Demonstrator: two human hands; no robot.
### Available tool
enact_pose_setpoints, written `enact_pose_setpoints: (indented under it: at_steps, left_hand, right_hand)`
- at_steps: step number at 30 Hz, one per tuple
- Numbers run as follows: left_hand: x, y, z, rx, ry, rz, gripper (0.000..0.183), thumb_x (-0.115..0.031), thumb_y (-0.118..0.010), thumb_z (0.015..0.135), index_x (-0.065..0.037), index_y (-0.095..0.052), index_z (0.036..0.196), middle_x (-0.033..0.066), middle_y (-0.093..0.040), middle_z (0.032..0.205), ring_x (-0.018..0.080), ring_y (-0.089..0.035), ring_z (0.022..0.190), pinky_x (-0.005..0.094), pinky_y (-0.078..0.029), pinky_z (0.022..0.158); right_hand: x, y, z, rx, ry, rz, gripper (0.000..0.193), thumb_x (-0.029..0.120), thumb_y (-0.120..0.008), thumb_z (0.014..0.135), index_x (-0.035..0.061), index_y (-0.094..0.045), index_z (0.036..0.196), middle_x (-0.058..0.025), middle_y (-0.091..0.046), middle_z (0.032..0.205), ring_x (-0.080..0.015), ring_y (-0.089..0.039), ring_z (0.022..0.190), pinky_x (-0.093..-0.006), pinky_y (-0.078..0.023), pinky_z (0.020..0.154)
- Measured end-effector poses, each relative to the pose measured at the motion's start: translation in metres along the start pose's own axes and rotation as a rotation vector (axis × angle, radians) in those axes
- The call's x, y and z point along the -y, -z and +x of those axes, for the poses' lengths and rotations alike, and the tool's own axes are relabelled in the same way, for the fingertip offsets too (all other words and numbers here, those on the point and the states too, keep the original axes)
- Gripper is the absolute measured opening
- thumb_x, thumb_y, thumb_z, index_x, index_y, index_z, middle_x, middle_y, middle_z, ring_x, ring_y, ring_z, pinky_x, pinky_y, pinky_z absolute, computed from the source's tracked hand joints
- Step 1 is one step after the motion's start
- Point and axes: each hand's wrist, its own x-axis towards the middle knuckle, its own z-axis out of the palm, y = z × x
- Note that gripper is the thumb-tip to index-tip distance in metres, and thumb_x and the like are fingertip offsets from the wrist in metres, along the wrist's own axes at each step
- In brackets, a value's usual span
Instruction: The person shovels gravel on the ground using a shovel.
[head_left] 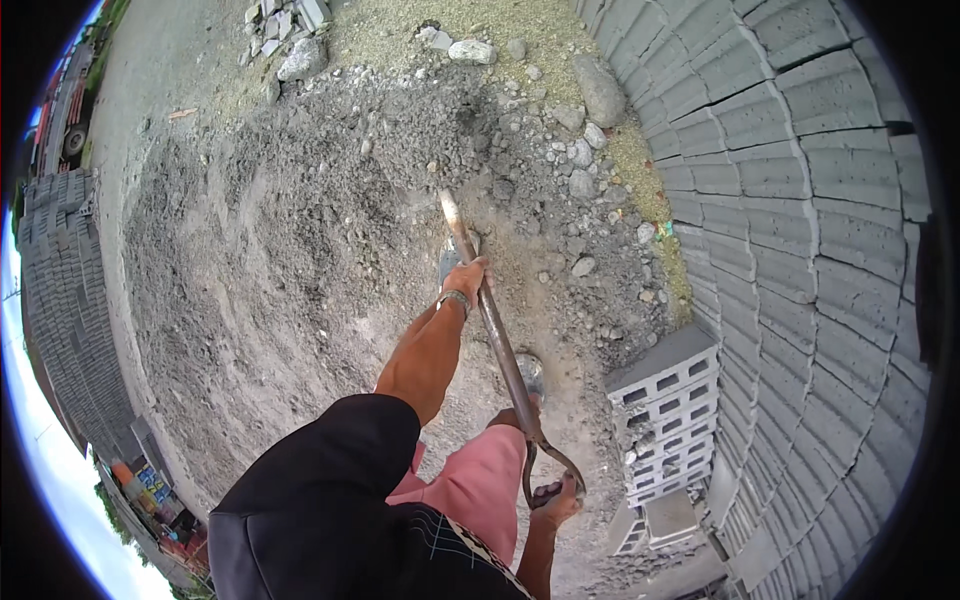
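Observation:
A long-handled shovel point(502, 345) slants across the middle of the view, from its D-shaped grip near my body up to the ground ahead. My left hand point(466, 277) is wrapped round the lower shaft, with a band on the wrist. At the other end, my right hand point(562, 502) grasps the D-shaped grip. The shovel's blade is hard to make out where the shaft's pale end meets the loose grey gravel point(400, 140). My feet stand on the dusty ground, partly hidden by the shaft and my left hand.
A wall of stacked grey concrete blocks point(800, 180) curves along the right. A smaller stack of hollow blocks point(668, 415) stands right of my legs. Rocks point(600, 92) and rubble point(285, 25) lie ahead. More stacked blocks point(70, 300) rise at the far left.

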Motion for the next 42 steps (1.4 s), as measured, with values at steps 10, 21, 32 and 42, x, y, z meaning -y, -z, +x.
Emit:
enact_pose_setpoints:
  at_steps: [10, 21, 32, 42]
  left_hand:
    - [0.057, -0.040, -0.227, 0.124, -0.103, -0.378, 0.014, -0.018, -0.062, 0.085, -0.007, -0.054, 0.082, 0.0053, -0.053, 0.065, 0.0192, -0.053, 0.050, 0.0374, -0.051, 0.047]
    - [0.290, 0.045, -0.327, 0.217, 0.083, -1.129, 0.014, -0.017, -0.061, 0.085, -0.010, -0.050, 0.080, 0.0025, -0.051, 0.064, 0.0171, -0.049, 0.053, 0.0371, -0.049, 0.053]
    - [0.852, 0.519, -0.526, -0.587, -0.348, -1.840, 0.022, -0.018, -0.058, 0.085, -0.015, -0.045, 0.067, -0.0005, -0.046, 0.056, 0.0140, -0.046, 0.049, 0.0283, -0.043, 0.047]
    - [1.037, 0.684, -0.982, -1.663, -0.694, -1.341, 0.023, -0.030, -0.053, 0.091, -0.010, -0.052, 0.079, 0.0009, -0.050, 0.069, 0.0132, -0.051, 0.061, 0.0276, -0.042, 0.055]
  right_hand:
    - [0.128, 0.179, 0.010, 0.272, 0.372, -0.041, 0.017, 0.016, -0.062, 0.085, 0.0097, -0.052, 0.073, 0.0000, -0.040, 0.051, -0.0148, -0.041, 0.037, -0.0283, -0.034, 0.034]
    - [0.202, 0.328, 0.001, 0.424, 0.998, -0.515, 0.010, 0.012, -0.063, 0.087, 0.0047, -0.059, 0.082, -0.0013, -0.047, 0.052, -0.0103, -0.043, 0.038, -0.0256, -0.034, 0.034]
    - [-0.140, 0.403, -0.160, 1.643, 1.170, -1.490, 0.023, 0.020, -0.073, 0.073, 0.0022, -0.060, 0.080, -0.0141, -0.063, 0.064, -0.0195, -0.064, 0.059, -0.0343, -0.049, 0.054]
    - [-0.390, 0.609, -0.318, 3.264, 0.468, -0.727, 0.025, 0.017, -0.071, 0.073, 0.0036, -0.050, 0.074, -0.0080, -0.051, 0.067, -0.0250, -0.057, 0.060, -0.0389, -0.041, 0.054]
